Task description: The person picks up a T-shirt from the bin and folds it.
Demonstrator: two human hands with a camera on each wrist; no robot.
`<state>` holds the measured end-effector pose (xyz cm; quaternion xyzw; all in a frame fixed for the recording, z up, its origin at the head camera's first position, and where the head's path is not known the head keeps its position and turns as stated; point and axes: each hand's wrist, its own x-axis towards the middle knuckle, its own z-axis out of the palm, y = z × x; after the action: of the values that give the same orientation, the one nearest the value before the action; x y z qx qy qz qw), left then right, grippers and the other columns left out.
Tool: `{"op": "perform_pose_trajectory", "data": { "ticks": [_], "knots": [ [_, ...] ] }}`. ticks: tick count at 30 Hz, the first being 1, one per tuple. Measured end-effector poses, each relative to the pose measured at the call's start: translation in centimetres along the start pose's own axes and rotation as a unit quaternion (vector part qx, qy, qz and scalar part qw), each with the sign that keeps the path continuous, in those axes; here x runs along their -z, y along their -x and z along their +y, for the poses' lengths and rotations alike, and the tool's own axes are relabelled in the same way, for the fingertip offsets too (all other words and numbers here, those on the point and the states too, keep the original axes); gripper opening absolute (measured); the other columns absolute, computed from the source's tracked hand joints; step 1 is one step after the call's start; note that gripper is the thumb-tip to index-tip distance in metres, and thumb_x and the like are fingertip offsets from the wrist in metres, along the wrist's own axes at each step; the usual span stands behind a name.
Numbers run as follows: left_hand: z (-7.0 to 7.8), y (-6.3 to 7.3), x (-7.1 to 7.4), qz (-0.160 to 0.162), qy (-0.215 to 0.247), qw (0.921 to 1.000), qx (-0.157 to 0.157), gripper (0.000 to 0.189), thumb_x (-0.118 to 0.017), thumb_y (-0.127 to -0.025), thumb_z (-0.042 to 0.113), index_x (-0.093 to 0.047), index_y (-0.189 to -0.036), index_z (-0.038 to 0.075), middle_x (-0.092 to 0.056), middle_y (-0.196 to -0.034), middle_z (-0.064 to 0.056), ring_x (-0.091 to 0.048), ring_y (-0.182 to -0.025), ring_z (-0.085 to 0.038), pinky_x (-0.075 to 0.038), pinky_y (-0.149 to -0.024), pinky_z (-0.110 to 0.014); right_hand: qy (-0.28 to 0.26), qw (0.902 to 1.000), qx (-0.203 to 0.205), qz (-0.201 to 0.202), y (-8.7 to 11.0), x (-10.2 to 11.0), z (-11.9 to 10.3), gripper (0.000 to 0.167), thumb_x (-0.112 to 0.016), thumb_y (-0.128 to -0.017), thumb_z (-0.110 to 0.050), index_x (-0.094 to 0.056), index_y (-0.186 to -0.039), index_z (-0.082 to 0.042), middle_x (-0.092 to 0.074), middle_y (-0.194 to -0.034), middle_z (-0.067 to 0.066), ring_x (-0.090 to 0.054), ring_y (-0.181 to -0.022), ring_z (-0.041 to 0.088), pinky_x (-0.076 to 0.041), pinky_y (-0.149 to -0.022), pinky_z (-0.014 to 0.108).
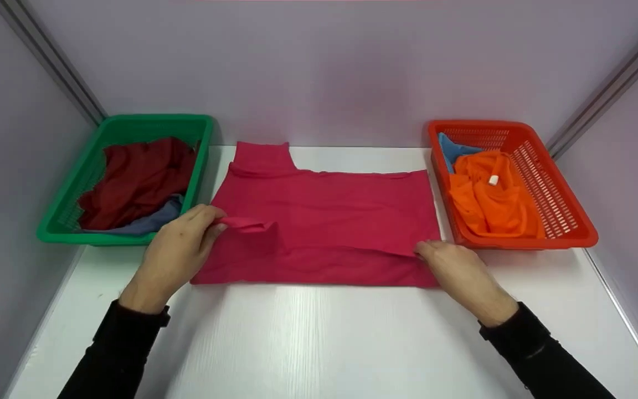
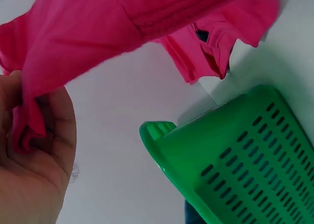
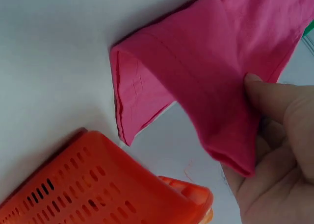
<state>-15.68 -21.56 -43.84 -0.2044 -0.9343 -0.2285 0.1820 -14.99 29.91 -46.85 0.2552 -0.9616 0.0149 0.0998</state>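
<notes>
A pink T-shirt (image 1: 324, 205) lies sideways on the white table, one short sleeve (image 1: 263, 157) pointing to the back and the hem end at the right. My left hand (image 1: 183, 244) pinches a raised fold at its left side; the cloth hangs between thumb and fingers in the left wrist view. With thumb and fingertips, my right hand (image 1: 463, 274) pinches the hem end near the front right. In the right wrist view the hem (image 3: 171, 67) lifts into an arch beside the thumb. A folded strip runs along the shirt's front edge between both hands.
At the left stands a green basket (image 1: 208, 149) with a dark red garment (image 1: 142, 177) and a blue-grey cloth (image 1: 150, 219). An orange-red basket (image 1: 562, 205) at the right holds an orange garment (image 1: 496, 205) and a blue cloth (image 1: 454, 148). Pale walls (image 1: 324, 66) enclose the table.
</notes>
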Motion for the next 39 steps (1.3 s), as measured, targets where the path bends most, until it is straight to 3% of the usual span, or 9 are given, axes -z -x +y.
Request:
{"op": "perform_pose_trajectory", "data": {
  "ticks": [3, 11, 16, 19, 25, 27, 30, 34, 39],
  "knots": [
    [-0.3, -1.3, -0.9, -0.012, -0.01, 0.9999, 0.004, 0.015, -0.077, -0.114, 0.013, -0.076, -0.126, 0.005, -0.079, -0.11, -0.013, -0.079, -0.093, -0.028, -0.071, -0.081, -0.047, 0.0, 1.0, -0.007, 0.003, -0.7, -0.8, 0.1, 0.018, -0.09, -0.1, 0.0, -0.074, -0.107, -0.005, -0.076, -0.087, 0.012, -0.075, -0.076, 0.027, -0.072, -0.067, 0.044],
    [-0.7, -4.6, -3.3, -0.024, -0.082, 0.996, -0.022, 0.016, -0.083, -0.11, 0.012, -0.075, -0.118, 0.002, -0.082, -0.1, -0.02, -0.082, -0.087, -0.039, -0.071, -0.078, -0.052, -0.004, 0.9995, -0.029, -0.01, -1.8, -2.6, 0.5, 0.017, -0.082, -0.101, 0.008, -0.074, -0.106, -0.005, -0.074, -0.088, 0.014, -0.079, -0.083, 0.035, -0.073, -0.067, 0.052],
    [-0.8, -6.2, -4.5, -0.044, -0.137, 0.9895, -0.018, 0.015, -0.085, -0.108, 0.01, -0.075, -0.116, 0.002, -0.083, -0.1, -0.021, -0.084, -0.09, -0.042, -0.07, -0.076, -0.055, -0.01, 0.9986, -0.044, -0.028, -2.1, -3.1, 0.7, 0.018, -0.077, -0.101, 0.011, -0.073, -0.107, -0.004, -0.076, -0.091, 0.014, -0.081, -0.086, 0.037, -0.073, -0.068, 0.057],
    [-1.0, -7.0, -5.1, -0.075, -0.167, 0.983, -0.02, 0.016, -0.084, -0.107, 0.008, -0.073, -0.117, 0.002, -0.083, -0.102, -0.021, -0.084, -0.093, -0.043, -0.067, -0.077, -0.054, -0.012, 0.9985, -0.044, -0.031, -2.3, -3.2, 0.8, 0.019, -0.076, -0.101, 0.012, -0.074, -0.108, -0.005, -0.079, -0.095, 0.015, -0.082, -0.088, 0.037, -0.073, -0.068, 0.057],
    [-1.6, -8.0, -6.2, -0.158, -0.205, 0.9658, -0.003, 0.034, -0.09, -0.101, 0.005, -0.075, -0.131, 0.003, -0.083, -0.118, -0.023, -0.083, -0.112, -0.045, -0.069, -0.097, -0.058, -0.012, 0.9985, -0.039, -0.035, -2.6, -3.2, 0.9, 0.019, -0.077, -0.101, 0.011, -0.076, -0.11, -0.005, -0.08, -0.099, 0.016, -0.082, -0.093, 0.038, -0.074, -0.072, 0.056],
    [-1.9, -8.2, -6.7, -0.17, -0.221, 0.9605, 0.004, 0.038, -0.088, -0.101, 0.003, -0.074, -0.136, 0.003, -0.082, -0.126, -0.024, -0.081, -0.12, -0.045, -0.068, -0.104, -0.059, -0.011, 0.9986, -0.04, -0.034, -2.7, -3.2, 1.0, 0.017, -0.078, -0.101, 0.01, -0.075, -0.11, -0.005, -0.078, -0.099, 0.016, -0.081, -0.095, 0.039, -0.074, -0.072, 0.057],
    [-2.3, -8.5, -7.4, -0.171, -0.243, 0.9547, 0.016, 0.035, -0.076, -0.11, 0.001, -0.071, -0.144, 0.003, -0.078, -0.136, -0.025, -0.076, -0.13, -0.046, -0.065, -0.111, -0.06, -0.009, 0.9988, -0.038, -0.028, -2.8, -3.2, 0.9, 0.017, -0.083, -0.102, 0.003, -0.073, -0.113, -0.005, -0.075, -0.101, 0.017, -0.079, -0.097, 0.039, -0.074, -0.075, 0.056],
    [-2.2, -8.8, -8.1, -0.163, -0.232, 0.9586, 0.029, 0.032, -0.064, -0.119, 0.007, -0.068, -0.151, 0.003, -0.073, -0.144, -0.026, -0.073, -0.136, -0.046, -0.064, -0.115, -0.062, -0.008, 0.9991, -0.03, -0.027, -3.3, -3.1, 0.6, 0.029, -0.093, -0.102, -0.014, -0.073, -0.121, -0.004, -0.075, -0.108, 0.017, -0.077, -0.1, 0.037, -0.074, -0.082, 0.054],
    [-1.3, -9.1, -8.6, -0.194, -0.154, 0.9683, 0.033, 0.058, -0.086, -0.109, 0.026, -0.065, -0.158, 0.001, -0.068, -0.16, -0.027, -0.071, -0.147, -0.048, -0.061, -0.123, -0.066, -0.04, 0.9958, -0.029, -0.078, -5.0, -2.8, -0.4, 0.06, -0.09, -0.105, -0.042, -0.071, -0.147, -0.004, -0.077, -0.144, 0.024, -0.077, -0.13, 0.043, -0.071, -0.107, 0.061]
  ]
}}
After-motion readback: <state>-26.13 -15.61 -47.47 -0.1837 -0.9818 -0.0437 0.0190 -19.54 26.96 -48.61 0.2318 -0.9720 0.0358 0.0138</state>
